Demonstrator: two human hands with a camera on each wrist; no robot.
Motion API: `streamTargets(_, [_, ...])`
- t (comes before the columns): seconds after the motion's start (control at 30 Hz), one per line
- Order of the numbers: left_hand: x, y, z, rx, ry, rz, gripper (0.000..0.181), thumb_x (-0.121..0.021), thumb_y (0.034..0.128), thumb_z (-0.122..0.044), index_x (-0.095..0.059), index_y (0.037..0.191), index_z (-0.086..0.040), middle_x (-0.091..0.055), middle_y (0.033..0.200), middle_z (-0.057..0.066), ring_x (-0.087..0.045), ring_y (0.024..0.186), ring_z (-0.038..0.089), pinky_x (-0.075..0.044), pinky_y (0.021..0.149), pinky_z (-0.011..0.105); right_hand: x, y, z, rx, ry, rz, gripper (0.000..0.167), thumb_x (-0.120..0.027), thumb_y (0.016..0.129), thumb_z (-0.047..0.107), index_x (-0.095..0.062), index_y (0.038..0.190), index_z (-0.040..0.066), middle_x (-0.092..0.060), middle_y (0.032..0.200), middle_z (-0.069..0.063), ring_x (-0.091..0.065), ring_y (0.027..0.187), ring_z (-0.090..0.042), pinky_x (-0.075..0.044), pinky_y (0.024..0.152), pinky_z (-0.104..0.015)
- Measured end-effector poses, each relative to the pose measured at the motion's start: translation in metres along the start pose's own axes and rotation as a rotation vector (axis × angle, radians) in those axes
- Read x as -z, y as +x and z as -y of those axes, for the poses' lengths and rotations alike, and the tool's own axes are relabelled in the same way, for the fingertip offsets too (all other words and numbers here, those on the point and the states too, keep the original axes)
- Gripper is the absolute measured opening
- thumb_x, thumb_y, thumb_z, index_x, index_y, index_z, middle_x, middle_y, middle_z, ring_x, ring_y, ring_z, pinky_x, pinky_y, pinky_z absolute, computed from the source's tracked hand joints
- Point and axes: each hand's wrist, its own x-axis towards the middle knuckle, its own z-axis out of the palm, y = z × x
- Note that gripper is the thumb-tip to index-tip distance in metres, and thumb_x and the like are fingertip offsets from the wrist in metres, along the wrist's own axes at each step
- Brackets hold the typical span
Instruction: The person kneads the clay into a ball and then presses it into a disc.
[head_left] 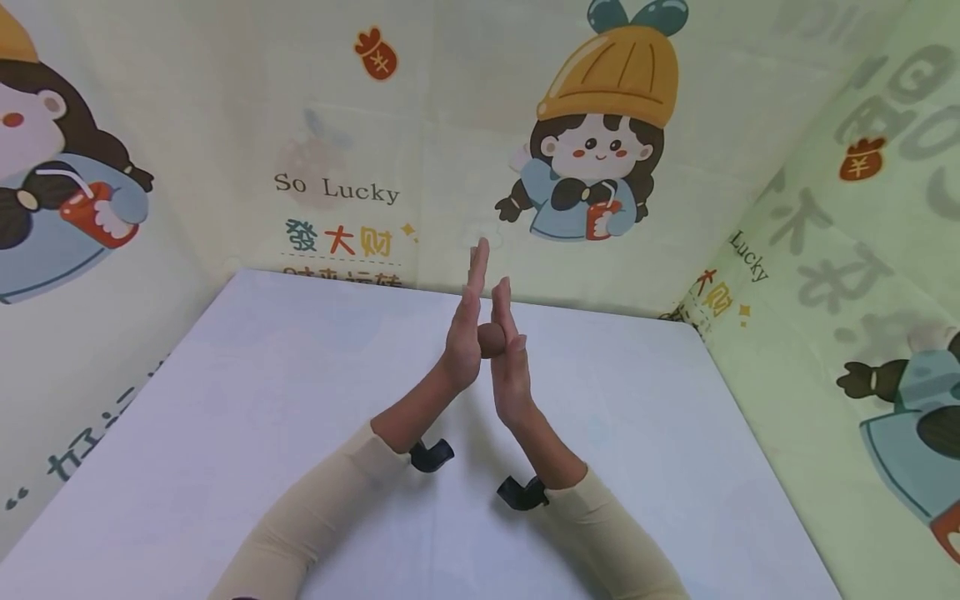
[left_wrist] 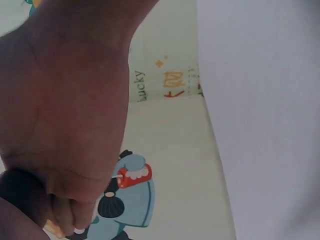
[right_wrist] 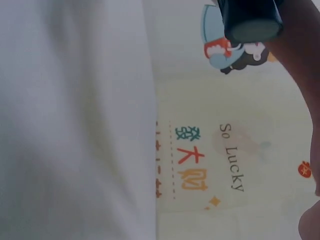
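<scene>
A round brown ball (head_left: 491, 341) sits between the two palms, raised above the white table. The left hand (head_left: 467, 333) presses it from the left with fingers straight and pointing up. From the other side the right hand (head_left: 513, 358) presses it, its fingers also extended upward. In the left wrist view a palm (left_wrist: 65, 110) fills the left side, with a dark rounded part of the ball (left_wrist: 24, 195) at lower left. Only an edge of the right hand (right_wrist: 309, 220) shows in the right wrist view; the ball is out of sight there.
Below the hands lies the white tabletop (head_left: 300, 375). A pale printed cloth (head_left: 450, 125) with cartoon figures and lettering stands behind and at both sides. Black wrist-worn devices, a left one (head_left: 432, 456) and a right one (head_left: 522, 493), hang by the cream sleeves.
</scene>
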Motion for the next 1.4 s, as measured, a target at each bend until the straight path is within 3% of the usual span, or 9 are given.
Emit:
streamTargets(0.1, [0.004, 0.003, 0.002, 0.024, 0.002, -0.021, 0.063, -0.009, 0.1100, -0.029, -0.007, 0.170, -0.009, -0.005, 0.176, -0.009, 0.007, 0.160, 0.010, 0.007, 0.125, 0.046, -0.004, -0.002, 0.002, 0.022, -0.034, 0.026, 0.090, -0.017, 0.109, 0.066, 0.002, 0.166, -0.001, 0.007, 0.176, -0.007, 0.007, 0.161, -0.024, 0.004, 0.125, -0.055])
streamTargets(0.23, [0.009, 0.006, 0.011, 0.033, 0.001, -0.020, 0.063, -0.009, 0.1104, -0.030, -0.008, 0.169, -0.008, -0.005, 0.176, -0.007, 0.007, 0.160, 0.010, 0.007, 0.125, 0.045, -0.009, -0.003, 0.006, 0.069, -0.089, 0.044, 0.088, -0.016, 0.110, 0.064, 0.001, 0.166, -0.002, 0.013, 0.175, -0.011, 0.011, 0.160, -0.026, 0.003, 0.125, -0.054])
streamTargets(0.47, [0.014, 0.002, 0.032, 0.064, 0.044, 0.074, 0.065, -0.011, 0.1115, -0.038, -0.007, 0.169, -0.008, -0.001, 0.177, 0.000, 0.008, 0.159, 0.010, 0.006, 0.125, 0.053, -0.008, 0.000, 0.010, 0.112, -0.138, 0.020, 0.086, -0.016, 0.110, 0.061, -0.001, 0.165, -0.003, 0.011, 0.175, -0.010, 0.011, 0.160, -0.027, 0.003, 0.126, -0.050])
streamTargets(0.7, [0.013, -0.006, 0.041, 0.073, 0.081, 0.125, 0.065, -0.012, 0.1126, -0.038, -0.011, 0.169, -0.007, -0.005, 0.177, 0.005, 0.005, 0.160, 0.012, 0.002, 0.124, 0.059, -0.002, 0.004, 0.014, 0.106, -0.187, 0.012, 0.084, -0.015, 0.110, 0.063, -0.005, 0.167, 0.002, 0.007, 0.176, -0.008, 0.007, 0.161, -0.025, 0.001, 0.126, -0.051])
streamTargets(0.97, [0.004, -0.017, 0.046, 0.051, 0.084, 0.178, 0.060, -0.011, 0.1129, -0.028, -0.014, 0.170, -0.010, -0.014, 0.175, -0.001, 0.004, 0.161, 0.022, -0.001, 0.125, 0.058, 0.007, 0.009, 0.019, 0.093, -0.238, -0.028, 0.083, -0.013, 0.109, 0.063, -0.005, 0.168, 0.004, 0.003, 0.177, -0.001, 0.004, 0.161, -0.024, 0.002, 0.127, -0.046])
streamTargets(1.1, [-0.001, -0.025, 0.048, 0.025, 0.084, 0.198, 0.061, -0.010, 0.1143, -0.035, -0.013, 0.169, -0.007, -0.015, 0.175, 0.001, 0.004, 0.161, 0.025, 0.001, 0.126, 0.052, 0.012, 0.013, 0.022, 0.065, -0.257, -0.053, 0.086, -0.012, 0.108, 0.066, -0.005, 0.168, 0.006, 0.002, 0.177, -0.001, 0.003, 0.161, -0.021, 0.002, 0.126, -0.045])
streamTargets(1.4, [-0.013, -0.035, 0.034, -0.005, 0.073, 0.203, 0.075, -0.010, 0.1130, -0.053, -0.008, 0.168, -0.001, -0.008, 0.176, 0.008, 0.006, 0.161, 0.020, 0.002, 0.126, 0.052, 0.025, 0.023, 0.023, 0.016, -0.179, -0.106, 0.093, -0.016, 0.104, 0.075, -0.006, 0.169, 0.009, 0.002, 0.176, 0.004, 0.005, 0.160, -0.015, 0.003, 0.126, -0.044])
